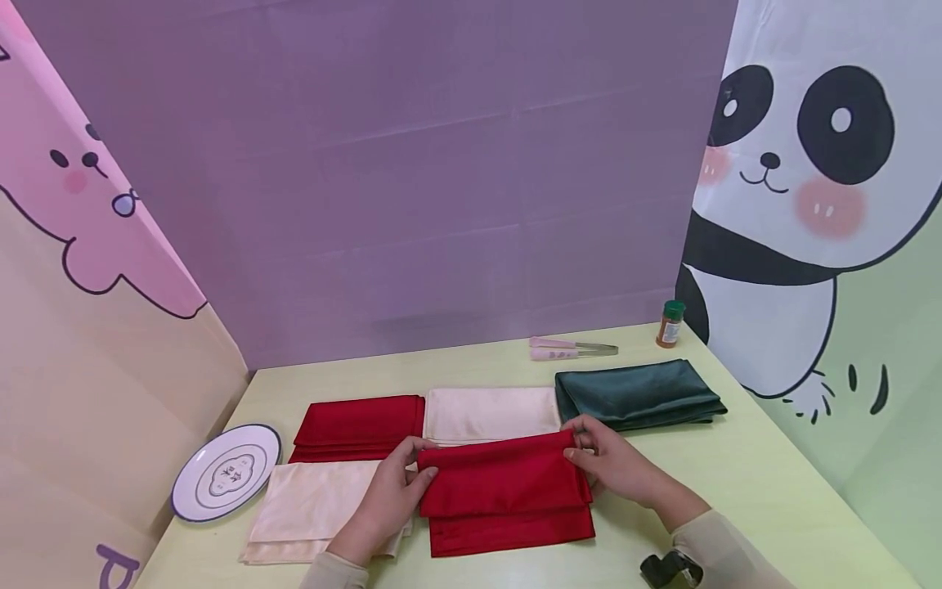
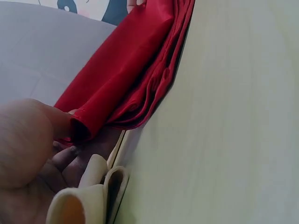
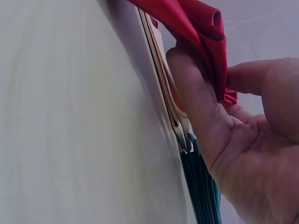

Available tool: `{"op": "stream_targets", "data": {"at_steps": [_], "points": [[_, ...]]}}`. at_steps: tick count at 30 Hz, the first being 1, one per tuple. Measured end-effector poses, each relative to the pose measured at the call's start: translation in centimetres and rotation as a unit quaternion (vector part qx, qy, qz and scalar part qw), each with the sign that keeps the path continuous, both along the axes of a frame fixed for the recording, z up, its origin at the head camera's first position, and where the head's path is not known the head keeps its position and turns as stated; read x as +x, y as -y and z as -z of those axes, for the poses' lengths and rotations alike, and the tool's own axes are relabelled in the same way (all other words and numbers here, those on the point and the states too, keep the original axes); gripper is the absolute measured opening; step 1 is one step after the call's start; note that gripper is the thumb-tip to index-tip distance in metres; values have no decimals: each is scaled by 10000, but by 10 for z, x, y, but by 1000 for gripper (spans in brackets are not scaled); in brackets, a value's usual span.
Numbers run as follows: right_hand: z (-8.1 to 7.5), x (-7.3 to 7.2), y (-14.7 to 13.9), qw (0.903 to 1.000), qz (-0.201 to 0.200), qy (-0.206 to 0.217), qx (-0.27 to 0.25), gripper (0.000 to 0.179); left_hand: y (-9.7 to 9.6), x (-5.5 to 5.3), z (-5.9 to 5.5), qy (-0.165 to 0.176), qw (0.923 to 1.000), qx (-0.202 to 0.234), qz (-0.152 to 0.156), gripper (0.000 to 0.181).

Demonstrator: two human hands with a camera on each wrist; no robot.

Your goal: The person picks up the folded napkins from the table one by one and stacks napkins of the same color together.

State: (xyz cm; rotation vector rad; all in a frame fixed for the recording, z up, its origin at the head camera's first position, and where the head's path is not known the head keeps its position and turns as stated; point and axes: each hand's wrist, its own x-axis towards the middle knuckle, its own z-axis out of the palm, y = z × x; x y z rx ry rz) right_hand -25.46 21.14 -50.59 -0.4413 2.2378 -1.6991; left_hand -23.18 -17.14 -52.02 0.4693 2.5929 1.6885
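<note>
- The left hand [image 1: 390, 495] is partly closed at 9 o'clock on a folded red cloth [image 1: 508, 483], pinching its edge with the thumb in front and fingers behind.
- The right hand [image 1: 614, 465] is also partly closed, near 3 o'clock, gripping the opposite end between thumb and fingers.
- The red cloth spans the gap between them, its far edge raised and a second layer showing at 6 o'clock; whether that layer touches the table [image 1: 765, 499] is hard to tell.
- A cream cloth [image 1: 312, 499] lies folded at 9 o'clock from it, partly behind the left hand and arm.
- At 10 o'clock rests another folded red cloth [image 1: 361, 421], side by side with a white cloth [image 1: 491, 411] at 12.
- A dark green cloth [image 1: 640, 397] lies folded at 2 o'clock, against the white one.
- Beyond the cream cloth, toward 9 o'clock, is a blue-rimmed plate [image 1: 190, 474].
- Pink-handled tongs [image 1: 567, 351] lie at 1 o'clock.
- A green-capped jar [image 1: 669, 325] stands upright between 1 and 2 o'clock, near the table's far corner.
</note>
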Motion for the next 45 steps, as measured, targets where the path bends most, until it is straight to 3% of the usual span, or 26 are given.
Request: {"op": "stream_targets", "data": {"at_steps": [6, 14, 23, 32, 45], "points": [[1, -1, 1, 9999, 122, -17, -4, 57, 0, -1, 3, 105, 9998, 18, -156, 37], [2, -1, -1, 9994, 274, -160, 148, 35, 2, -2, 1, 255, 9988, 379, -147, 50], [1, 0, -1, 9987, 440, -201, 177, 41, 4, -1, 0, 465, 9968, 636, -121, 39], [0, 1, 0, 9975, 632, -164, 268, 47, 5, 0, -3, 699, 9960, 549, -132, 34], [1, -2, -1, 9955, 800, -454, 230, 48, 7, -1, -3, 1231, 9865, 1079, 103, 50]]}}
